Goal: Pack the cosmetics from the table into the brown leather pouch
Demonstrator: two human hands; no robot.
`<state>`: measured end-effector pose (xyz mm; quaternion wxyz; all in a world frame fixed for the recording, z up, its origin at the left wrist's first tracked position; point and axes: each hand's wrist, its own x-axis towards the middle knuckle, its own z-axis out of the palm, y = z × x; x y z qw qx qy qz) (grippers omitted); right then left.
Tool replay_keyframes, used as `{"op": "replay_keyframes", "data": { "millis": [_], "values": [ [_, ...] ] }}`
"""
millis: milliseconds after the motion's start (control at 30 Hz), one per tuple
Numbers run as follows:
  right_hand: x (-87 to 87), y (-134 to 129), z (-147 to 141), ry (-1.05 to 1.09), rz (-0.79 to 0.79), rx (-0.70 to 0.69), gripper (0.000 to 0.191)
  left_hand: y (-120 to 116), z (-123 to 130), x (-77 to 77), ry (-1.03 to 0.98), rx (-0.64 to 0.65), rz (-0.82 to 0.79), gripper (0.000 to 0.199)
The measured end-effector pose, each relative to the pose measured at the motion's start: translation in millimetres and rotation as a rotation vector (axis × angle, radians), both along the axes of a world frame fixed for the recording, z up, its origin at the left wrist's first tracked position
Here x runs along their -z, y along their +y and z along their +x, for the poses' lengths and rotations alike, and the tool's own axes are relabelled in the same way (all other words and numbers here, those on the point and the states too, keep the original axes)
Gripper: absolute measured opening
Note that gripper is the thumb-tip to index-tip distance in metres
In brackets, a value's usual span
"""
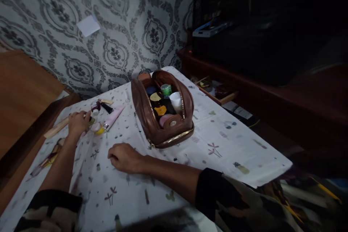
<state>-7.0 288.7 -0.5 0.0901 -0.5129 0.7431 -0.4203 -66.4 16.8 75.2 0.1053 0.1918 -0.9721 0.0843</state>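
Note:
My left hand (78, 123) reaches over the left side of the table with its fingers curled. Its fingertips meet a small greenish item (91, 120), mostly covered, so its kind is unclear. A pale wooden stick-like piece (56, 128) lies by its knuckles. Right beside the fingers are a small jar with a yellow base (98, 128), a pink tube (114, 116), a dark red bottle (95, 107) and a black tube (106, 107). My right hand (126, 156) rests on the tablecloth in a loose fist, nothing visible in it, in front of an unzipped brown toiletry bag (144, 116).
Inside the bag stand a green-lidded jar (166, 89), a white container (176, 100) and gold-capped items. Brushes (50, 159) lie at the left table edge. A patterned cloth (228, 148) covers the table. An open drawer (217, 94) juts out at the right; a wallpapered wall stands behind.

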Motion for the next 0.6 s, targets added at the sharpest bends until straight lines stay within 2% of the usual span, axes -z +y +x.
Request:
{"op": "replay_keyframes", "data": {
  "millis": [100, 167, 300, 433, 600],
  "values": [
    [-1.6, -0.1, 0.7, -0.024, 0.02, -0.002, 0.02, 23.7, 22.5, 2.2, 0.001, -0.082, 0.002, 0.063],
    [-3.1, 0.4, 1.2, -0.033, 0.023, -0.001, 0.02, 42.4, 36.5, 2.7, -0.074, -0.131, 0.034, 0.065],
    [-4.0, 0.4, 1.7, -0.045, 0.018, 0.011, 0.018, 64.7, 51.9, 4.9, -0.166, -0.105, 0.05, 0.065],
    [-2.2, -0.4, 1.6, -0.048, 0.0, 0.012, 0.018, 54.6, 54.8, 10.8, -0.132, -0.034, 0.082, 0.059],
    [-1.1, -0.7, 1.4, -0.044, -0.019, 0.015, 0.017, 28.9, 54.3, 18.7, -0.049, 0.259, 0.346, 0.059]
  ]
}}
